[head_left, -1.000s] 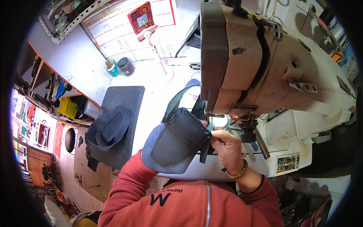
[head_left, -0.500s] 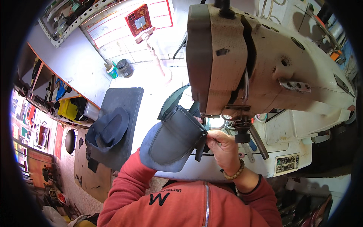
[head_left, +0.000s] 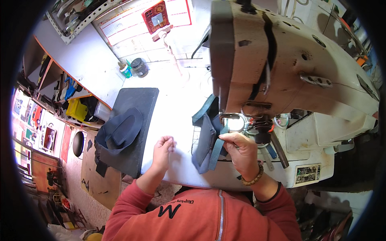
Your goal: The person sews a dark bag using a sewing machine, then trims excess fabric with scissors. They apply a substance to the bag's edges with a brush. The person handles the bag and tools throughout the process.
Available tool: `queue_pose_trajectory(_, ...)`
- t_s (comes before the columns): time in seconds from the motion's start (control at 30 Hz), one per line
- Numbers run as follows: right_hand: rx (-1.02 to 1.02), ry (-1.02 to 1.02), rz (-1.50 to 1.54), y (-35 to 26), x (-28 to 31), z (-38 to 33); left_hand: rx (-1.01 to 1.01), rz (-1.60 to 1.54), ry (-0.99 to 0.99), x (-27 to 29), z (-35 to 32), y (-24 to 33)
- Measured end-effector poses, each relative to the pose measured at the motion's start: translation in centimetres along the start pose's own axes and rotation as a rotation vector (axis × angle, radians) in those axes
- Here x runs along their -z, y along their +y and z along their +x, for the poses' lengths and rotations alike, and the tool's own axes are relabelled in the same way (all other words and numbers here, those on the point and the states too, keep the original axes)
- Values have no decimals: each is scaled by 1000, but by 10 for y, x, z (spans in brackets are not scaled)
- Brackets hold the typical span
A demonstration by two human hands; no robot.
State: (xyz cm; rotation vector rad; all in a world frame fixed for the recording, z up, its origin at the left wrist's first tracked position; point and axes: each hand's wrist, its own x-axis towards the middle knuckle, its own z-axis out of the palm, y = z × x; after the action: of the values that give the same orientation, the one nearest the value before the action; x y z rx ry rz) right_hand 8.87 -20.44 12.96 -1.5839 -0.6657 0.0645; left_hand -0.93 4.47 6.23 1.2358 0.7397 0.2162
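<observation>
A dark shoe upper [head_left: 205, 138] stands on edge on the white sewing table, just left of the needle area of a big sewing machine [head_left: 253, 56]. Thumb and fingers of my right hand [head_left: 243, 152] pinch its blue-green edge strip [head_left: 217, 150]. My left hand [head_left: 162, 152] is off the upper, over the table to its left, fingers curled together and nothing visible in them. Further left, a second dark shoe upper [head_left: 120, 130] lies on a black board [head_left: 150, 104].
Behind the table, a phone [head_left: 155, 18] in a red case sits on a pink stand [head_left: 172, 56]. Two small jars [head_left: 138, 67] stand by the wall. A metal bar [head_left: 279, 150] and other tools lie under the machine head. Shelves [head_left: 52, 80] line the left side.
My left hand has let go of the shoe upper and drawn away to the left. The upper has turned from facing me to standing on edge, while my right hand still grips it.
</observation>
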Motion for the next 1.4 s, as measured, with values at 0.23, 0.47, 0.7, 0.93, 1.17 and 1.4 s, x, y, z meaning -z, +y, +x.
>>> queue_pose_trajectory(0.23, 57, 25, -72, -6, -4, 4, -1367, 926, -350, -87, -48, 33)
queue_pose_trajectory(0.47, 104, -18, -222, -14, -6, 9, -1472, 931, -94, -109, -29, 22)
queue_pose_trajectory(0.7, 18, -31, -154, -19, -9, 8, -1507, 862, -66, -104, -18, 20)
queue_pose_trajectory(0.93, -104, -16, -35, -19, -9, 6, -1500, 886, -270, -101, -30, 44)
queue_pose_trajectory(1.17, -252, -42, 140, -16, -8, 5, -388, 429, -669, -87, -4, 75)
queue_pose_trajectory(1.4, -231, -77, 58, -17, -4, 5, 160, 197, -767, -110, 14, 88)
